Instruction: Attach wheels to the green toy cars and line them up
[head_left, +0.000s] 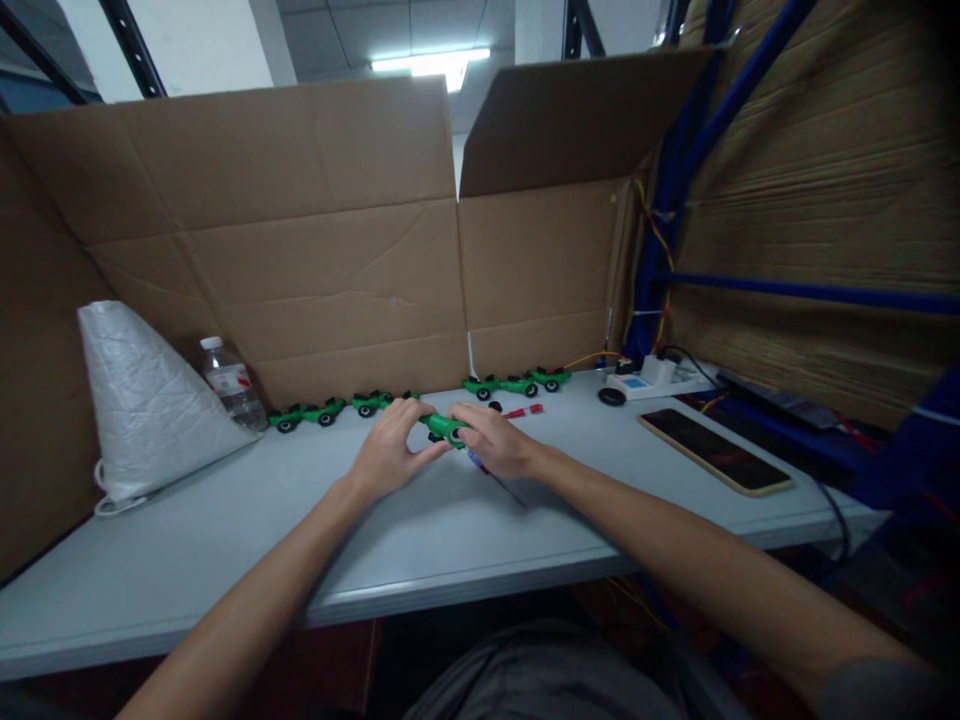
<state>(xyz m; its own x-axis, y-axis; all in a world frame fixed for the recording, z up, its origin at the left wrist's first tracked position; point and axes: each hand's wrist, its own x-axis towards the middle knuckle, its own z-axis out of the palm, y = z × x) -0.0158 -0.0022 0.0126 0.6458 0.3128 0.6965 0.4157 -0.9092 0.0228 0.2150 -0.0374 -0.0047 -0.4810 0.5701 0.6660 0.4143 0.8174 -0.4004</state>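
I log the green toy car (445, 429) clamped between left hand (388, 450) and right hand (495, 440), its long axis slanting rightward and nearer the wearer.

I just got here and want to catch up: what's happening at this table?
A person's left hand and right hand together hold a small green toy car above the table. More green cars stand behind, along the cardboard. A screwdriver lies by the right hand, and a phone lies farther right.
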